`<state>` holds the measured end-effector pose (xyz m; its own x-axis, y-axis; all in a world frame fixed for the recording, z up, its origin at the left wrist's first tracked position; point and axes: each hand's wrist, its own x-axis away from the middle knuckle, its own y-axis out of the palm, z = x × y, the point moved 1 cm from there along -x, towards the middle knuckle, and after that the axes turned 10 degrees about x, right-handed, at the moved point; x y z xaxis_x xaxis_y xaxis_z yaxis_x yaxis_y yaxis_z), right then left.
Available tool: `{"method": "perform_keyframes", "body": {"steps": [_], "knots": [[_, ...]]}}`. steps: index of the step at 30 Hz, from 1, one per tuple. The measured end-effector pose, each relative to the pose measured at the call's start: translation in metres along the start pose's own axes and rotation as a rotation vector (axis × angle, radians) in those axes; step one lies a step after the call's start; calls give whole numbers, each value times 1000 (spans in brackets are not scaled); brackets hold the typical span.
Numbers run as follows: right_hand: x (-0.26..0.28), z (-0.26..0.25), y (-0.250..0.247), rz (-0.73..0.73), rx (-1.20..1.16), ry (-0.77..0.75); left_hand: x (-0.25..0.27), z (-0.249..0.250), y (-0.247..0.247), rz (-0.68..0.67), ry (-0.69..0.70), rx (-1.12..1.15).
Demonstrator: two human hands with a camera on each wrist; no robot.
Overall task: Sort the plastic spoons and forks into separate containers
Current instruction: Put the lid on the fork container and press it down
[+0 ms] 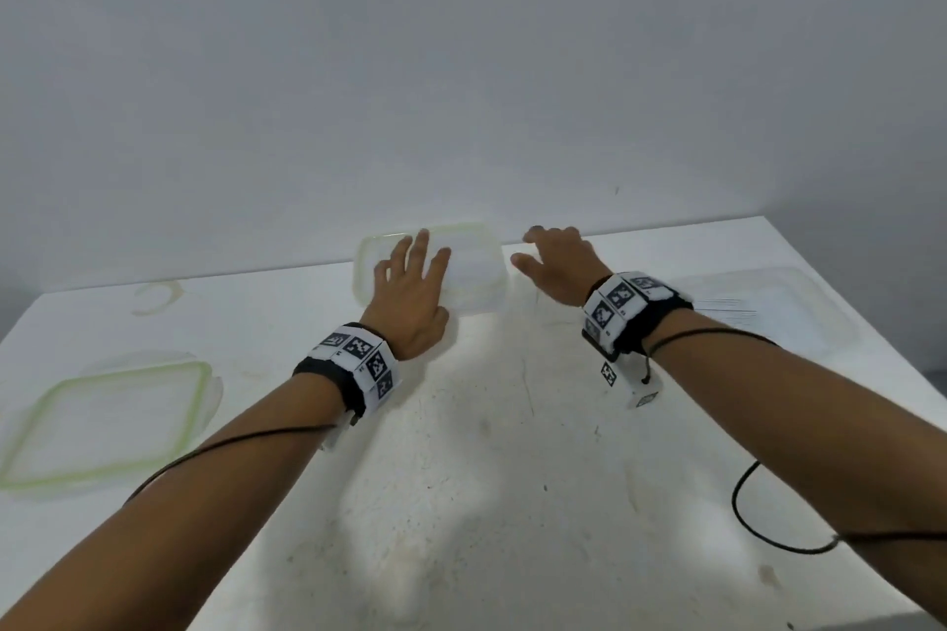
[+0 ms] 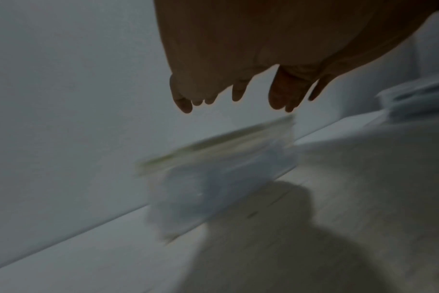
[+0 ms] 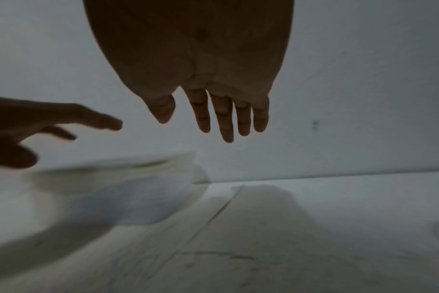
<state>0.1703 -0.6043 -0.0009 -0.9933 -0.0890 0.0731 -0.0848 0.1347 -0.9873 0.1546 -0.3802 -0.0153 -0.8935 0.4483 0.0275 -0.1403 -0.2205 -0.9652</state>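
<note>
A clear plastic container (image 1: 476, 272) with a pale green rim stands at the table's far edge, in the middle. My left hand (image 1: 412, 277) hovers over its left half with fingers spread and straight, holding nothing; in the left wrist view the left hand (image 2: 233, 93) is a little above the blurred container (image 2: 213, 174). My right hand (image 1: 553, 261) is just right of the container, palm down, fingers relaxed and empty. In the right wrist view the right hand's fingers (image 3: 226, 119) hang straight above the table. A second clear container (image 1: 774, 313) lies far right, with faint thin white streaks inside; no spoon or fork is plainly visible.
A clear lid (image 1: 112, 420) with a green seal lies at the left edge of the white table (image 1: 487, 477). A pale curved ring (image 1: 156, 297) lies at the far left. A black cable (image 1: 743, 502) loops near my right forearm. A grey wall stands behind the table.
</note>
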Motion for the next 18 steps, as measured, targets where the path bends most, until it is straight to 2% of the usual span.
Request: {"method": "perform_keyframes", "body": {"steps": [3, 6, 9, 13, 18], "knots": [[16, 64, -20, 104, -16, 201, -13, 66, 11, -8, 130, 190], [42, 132, -31, 141, 0, 401, -28, 130, 31, -159, 143, 440], [70, 189, -34, 102, -41, 588, -35, 185, 45, -311, 91, 656], [102, 234, -27, 93, -145, 780, -41, 234, 63, -362, -41, 893], [122, 248, -8, 43, -311, 854, -43, 253, 79, -377, -170, 1123]]}}
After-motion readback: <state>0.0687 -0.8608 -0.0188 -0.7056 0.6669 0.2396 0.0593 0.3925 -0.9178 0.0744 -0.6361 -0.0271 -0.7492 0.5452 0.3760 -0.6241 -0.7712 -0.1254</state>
